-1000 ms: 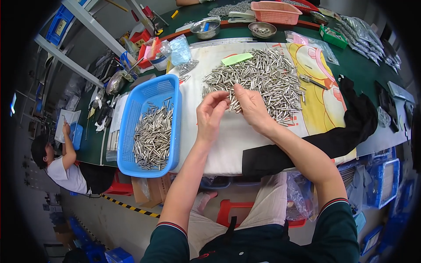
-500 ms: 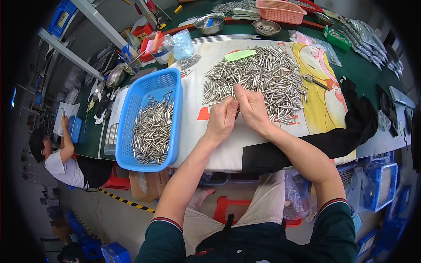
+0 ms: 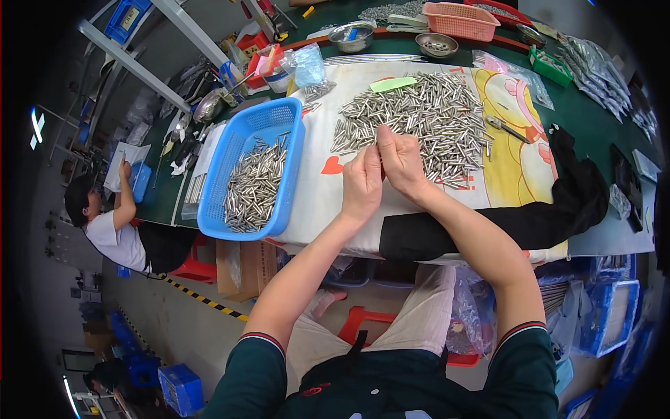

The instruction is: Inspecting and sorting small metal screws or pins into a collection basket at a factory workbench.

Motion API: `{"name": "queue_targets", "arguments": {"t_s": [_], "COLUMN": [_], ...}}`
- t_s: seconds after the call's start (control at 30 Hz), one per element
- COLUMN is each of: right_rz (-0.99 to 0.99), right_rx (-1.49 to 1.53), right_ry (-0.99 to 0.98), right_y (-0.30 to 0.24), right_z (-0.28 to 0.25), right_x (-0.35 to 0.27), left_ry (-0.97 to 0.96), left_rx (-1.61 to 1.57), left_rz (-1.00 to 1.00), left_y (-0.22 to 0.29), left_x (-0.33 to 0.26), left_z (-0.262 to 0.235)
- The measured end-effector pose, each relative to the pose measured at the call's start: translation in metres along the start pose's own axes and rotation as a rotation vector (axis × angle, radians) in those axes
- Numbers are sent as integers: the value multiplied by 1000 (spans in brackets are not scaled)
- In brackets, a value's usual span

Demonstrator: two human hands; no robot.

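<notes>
The heap of short silvery metal pins looks smooth and glossy. The blue perforated plastic basket is matt, as is the pink plastic basket. A white printed cloth and a black matt cloth cover the green surface. Two round steel bowls gleam.

Green label (atop pins)

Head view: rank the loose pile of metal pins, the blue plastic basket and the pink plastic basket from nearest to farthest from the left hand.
1. Loose pile of metal pins, just beyond the left hand.
2. Blue plastic basket, to its left on the table.
3. Pink plastic basket, at the table's far edge.
</notes>
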State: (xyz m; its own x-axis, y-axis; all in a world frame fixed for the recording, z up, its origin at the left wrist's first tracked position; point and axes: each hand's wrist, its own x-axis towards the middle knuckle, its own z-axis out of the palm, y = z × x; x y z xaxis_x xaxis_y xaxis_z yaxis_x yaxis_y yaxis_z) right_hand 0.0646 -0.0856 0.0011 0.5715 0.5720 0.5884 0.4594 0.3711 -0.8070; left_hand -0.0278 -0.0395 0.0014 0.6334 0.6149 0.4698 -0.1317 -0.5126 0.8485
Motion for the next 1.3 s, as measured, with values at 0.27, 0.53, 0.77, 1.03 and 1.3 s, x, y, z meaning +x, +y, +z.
{"name": "queue_targets", "arguments": {"t_s": [0.27,0.53,0.77,1.03,1.3], "right_rz": [90,56,-153,-287,-318], "right_rx": [-8,-368,-1077,-841,-680], "right_ry": [270,48,-409,-508,-637], "right_y": [25,12,16,27,17], "right_z": [-26,-32,-35,-29,-12], "right_x": [29,36,23,17,8], "left_ry": [97,161,-257,-263,-244], "left_rx": [739,1085,692,681,613], "left_rz": [197,331,237,292,281], "left_y": [56,66,27,-27,-20], "left_x": [26,28,11,13,-11], "left_z": [-143,-175,-60,-25,-51]}}
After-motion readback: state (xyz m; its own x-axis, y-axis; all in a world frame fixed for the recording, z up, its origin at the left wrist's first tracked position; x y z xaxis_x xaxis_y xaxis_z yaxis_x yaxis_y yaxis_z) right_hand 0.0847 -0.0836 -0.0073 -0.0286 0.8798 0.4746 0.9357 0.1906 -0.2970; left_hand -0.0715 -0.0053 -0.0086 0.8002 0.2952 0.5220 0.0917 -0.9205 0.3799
